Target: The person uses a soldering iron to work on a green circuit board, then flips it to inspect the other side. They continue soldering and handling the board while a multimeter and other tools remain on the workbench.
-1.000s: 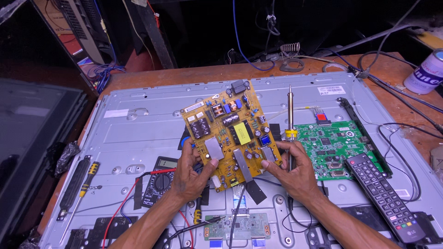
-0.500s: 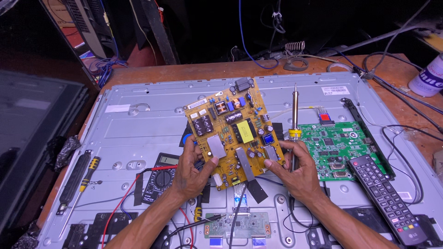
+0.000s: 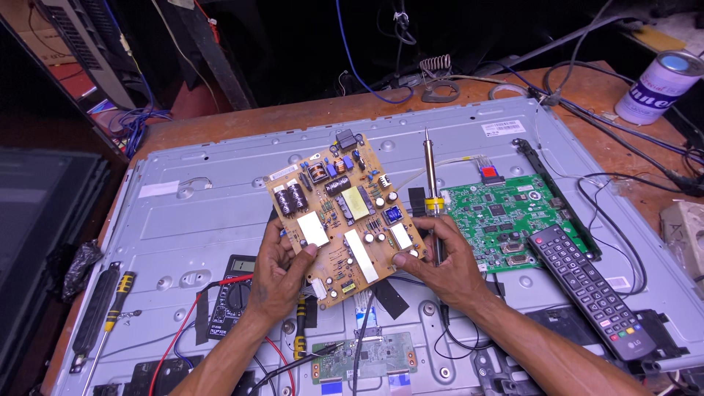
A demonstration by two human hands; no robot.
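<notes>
A tan power supply circuit board (image 3: 345, 213) with capacitors, coils and white heat sinks is held tilted above the grey metal back panel (image 3: 213, 220) of a flat screen. My left hand (image 3: 282, 275) grips its lower left edge, thumb on a white heat sink. My right hand (image 3: 444, 260) holds the board's lower right edge and also clasps a soldering iron (image 3: 431, 187) that points upward.
A green main board (image 3: 506, 216) is mounted at right, a black remote (image 3: 587, 286) beside it. A multimeter (image 3: 233, 293) with red and black leads lies under my left wrist. A yellow-handled screwdriver (image 3: 110, 312) lies at left, a small green board (image 3: 363, 357) near the front, a white can (image 3: 656, 86) at back right.
The board and both hands stay in nearly the same grip; the view has shifted slightly, and the board sits a little lower in the frame.
</notes>
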